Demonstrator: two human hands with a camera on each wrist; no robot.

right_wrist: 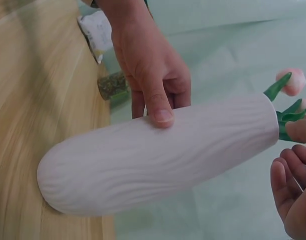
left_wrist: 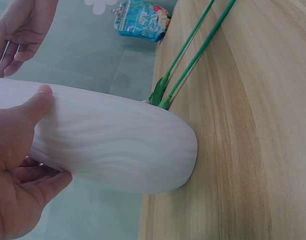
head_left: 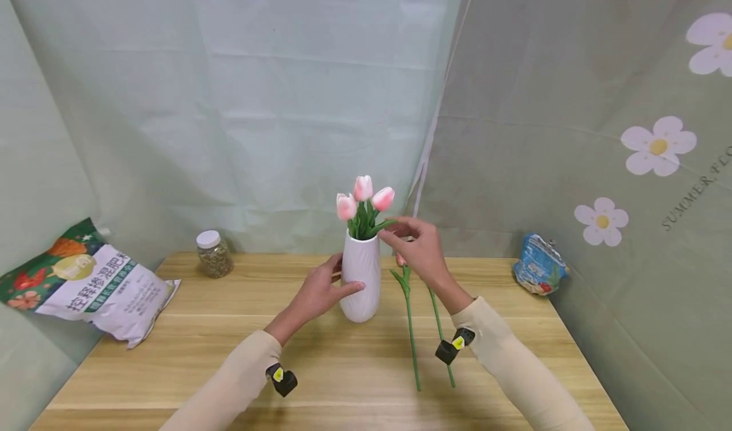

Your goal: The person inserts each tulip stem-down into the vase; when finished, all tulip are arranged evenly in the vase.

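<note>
A white ribbed vase (head_left: pixel 361 278) stands upright on the wooden table, holding several pink tulips (head_left: pixel 363 189) with green leaves. The left hand (head_left: pixel 323 291) grips the vase's side, thumb across its front, as the left wrist view (left_wrist: pixel 17 165) also shows. At the vase's rim, the right hand (head_left: pixel 420 246) pinches a green leaf (head_left: pixel 384 225) between thumb and finger; in the right wrist view the fingertips meet the greenery (right_wrist: pixel 293 116) at the mouth. Two more stems (head_left: pixel 413 342) lie on the table right of the vase, their tops partly behind the right hand.
A fertilizer bag (head_left: pixel 108 285) leans at the table's left edge. Behind it to the right stands a jar with a white lid (head_left: pixel 214 253). A blue pouch (head_left: pixel 539 264) sits at the back right corner. Pale cloth (head_left: pixel 320 100) hangs behind the table (head_left: pixel 343 367).
</note>
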